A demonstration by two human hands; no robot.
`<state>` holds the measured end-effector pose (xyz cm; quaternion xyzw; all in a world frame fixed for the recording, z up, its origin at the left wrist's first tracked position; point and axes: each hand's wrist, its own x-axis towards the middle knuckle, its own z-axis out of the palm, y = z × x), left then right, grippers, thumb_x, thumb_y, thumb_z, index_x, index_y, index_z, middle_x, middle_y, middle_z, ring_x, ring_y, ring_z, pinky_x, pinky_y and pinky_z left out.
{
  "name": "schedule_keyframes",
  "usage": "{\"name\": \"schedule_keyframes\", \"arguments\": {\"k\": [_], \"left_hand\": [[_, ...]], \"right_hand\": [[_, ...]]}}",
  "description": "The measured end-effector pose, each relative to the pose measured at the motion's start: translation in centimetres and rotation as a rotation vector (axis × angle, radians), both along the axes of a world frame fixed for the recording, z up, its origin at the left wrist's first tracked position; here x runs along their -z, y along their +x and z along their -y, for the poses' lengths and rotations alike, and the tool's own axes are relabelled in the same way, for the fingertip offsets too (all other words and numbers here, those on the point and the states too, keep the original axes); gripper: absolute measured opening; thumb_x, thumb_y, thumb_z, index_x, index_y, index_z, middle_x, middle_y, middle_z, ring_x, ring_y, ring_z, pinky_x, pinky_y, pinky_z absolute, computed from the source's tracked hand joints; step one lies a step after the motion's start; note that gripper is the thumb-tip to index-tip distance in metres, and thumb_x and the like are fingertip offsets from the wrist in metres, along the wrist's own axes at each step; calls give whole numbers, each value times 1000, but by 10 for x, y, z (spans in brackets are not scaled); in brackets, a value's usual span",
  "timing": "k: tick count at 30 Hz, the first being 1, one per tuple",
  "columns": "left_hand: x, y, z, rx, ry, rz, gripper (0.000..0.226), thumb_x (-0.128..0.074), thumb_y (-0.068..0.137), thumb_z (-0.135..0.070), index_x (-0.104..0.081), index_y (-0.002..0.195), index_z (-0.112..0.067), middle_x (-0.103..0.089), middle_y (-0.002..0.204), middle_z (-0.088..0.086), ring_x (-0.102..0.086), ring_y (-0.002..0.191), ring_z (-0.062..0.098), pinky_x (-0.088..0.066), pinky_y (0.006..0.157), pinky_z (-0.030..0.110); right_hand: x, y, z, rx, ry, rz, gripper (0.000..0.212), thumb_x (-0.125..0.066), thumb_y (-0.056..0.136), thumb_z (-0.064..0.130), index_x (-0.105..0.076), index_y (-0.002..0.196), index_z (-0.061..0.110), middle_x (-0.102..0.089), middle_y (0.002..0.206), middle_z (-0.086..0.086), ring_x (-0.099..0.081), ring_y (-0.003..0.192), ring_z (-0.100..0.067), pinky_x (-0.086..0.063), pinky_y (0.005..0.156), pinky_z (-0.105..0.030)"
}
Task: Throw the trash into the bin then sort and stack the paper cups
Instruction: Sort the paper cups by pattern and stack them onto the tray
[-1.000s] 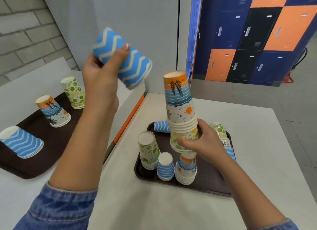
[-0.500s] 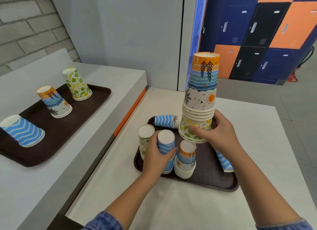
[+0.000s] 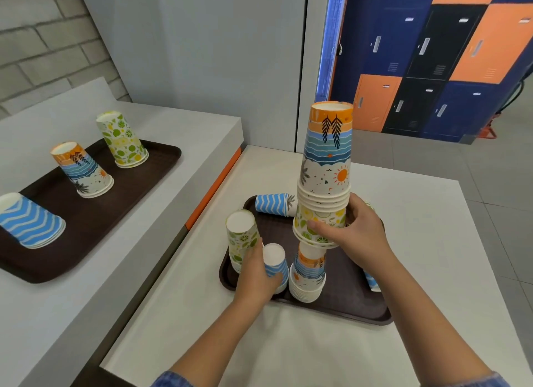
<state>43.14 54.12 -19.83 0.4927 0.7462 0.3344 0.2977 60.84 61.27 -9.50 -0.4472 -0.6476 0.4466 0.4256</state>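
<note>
The person's right hand (image 3: 357,236) is gripping a tall stack (image 3: 324,179) of upturned cups by its lime-print bottom cup, holding it just above a sunset stack (image 3: 308,277) standing on the near tray (image 3: 346,308). The left hand (image 3: 256,274) is closing around a small blue cup (image 3: 275,264) beside a lime cup (image 3: 242,239), while 3 sorted stacks are sitting on the far tray (image 3: 86,213).

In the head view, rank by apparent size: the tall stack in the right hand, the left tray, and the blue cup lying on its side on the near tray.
1. Left tray, widest.
2. Tall stack, held by the right hand; nearness to the camera inflates it.
3. Blue cup lying on its side, clearly smallest.
</note>
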Motion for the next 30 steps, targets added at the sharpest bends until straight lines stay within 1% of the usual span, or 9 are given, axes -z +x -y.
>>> {"name": "schedule_keyframes", "arguments": {"k": [2,4,6,9,12,15,19,22,30], "left_hand": [[-26,-2,1,-42,146,-23,72,-66,80,-7,-34,144,-12,-42,142,5,-39,135,19,-32,110,28],[-67,-2,-4,-127,350,140,63,-65,81,-6,-42,139,-14,-52,131,2,-49,127,17,-40,104,26],[-117,2,-17,-101,457,293,64,-73,80,-24,-45,137,-21,-56,126,-5,-54,118,8,-47,94,19],[-179,10,-47,66,404,367,81,-75,64,-51,-45,135,-25,-58,129,-8,-55,116,4,-49,92,23],[-206,16,-69,173,318,348,66,-84,61,-42,-58,118,-22,-68,112,-5,-66,101,9,-56,86,31],[-201,17,-79,165,291,321,54,-86,63,-32,-64,110,-18,-72,105,-3,-69,95,12,-57,87,37],[-190,16,-84,116,348,377,38,-87,61,-30,-68,94,-25,-74,96,-7,-71,88,9,-58,84,37],[-194,14,-88,95,397,409,42,-88,60,-31,-69,96,-22,-75,94,-6,-72,86,9,-59,82,37],[-212,6,-93,59,496,469,47,-88,54,-30,-69,95,-18,-75,96,-1,-72,88,15,-58,82,39]], "right_hand": [[1,2,-1,6,-3,-1,59,-88,57,29,-60,109,34,-69,94,29,-63,88,12,-47,64,-4],[1,3,-2,11,1,2,58,-87,56,31,-59,106,38,-67,95,33,-63,88,12,-47,65,-4],[1,2,-2,12,15,12,58,-88,57,29,-58,105,39,-66,94,35,-63,88,12,-47,64,-3],[1,-3,-2,-4,34,24,59,-88,57,27,-60,108,37,-68,95,31,-64,89,10,-48,67,-6],[0,-5,-1,-6,58,50,58,-88,56,28,-63,107,35,-70,95,26,-65,88,9,-49,67,-7],[-1,-4,-1,-4,63,66,55,-88,57,28,-63,105,38,-70,95,25,-65,87,8,-51,67,-9],[1,1,-2,-9,58,91,53,-86,57,28,-64,105,35,-72,94,19,-67,86,4,-55,69,-16],[4,4,-2,-1,59,124,51,-86,58,29,-64,103,29,-71,92,15,-66,83,3,-55,69,-18],[5,9,-6,39,51,165,46,-85,56,32,-60,92,44,-68,89,26,-64,83,8,-52,65,-12]]}}
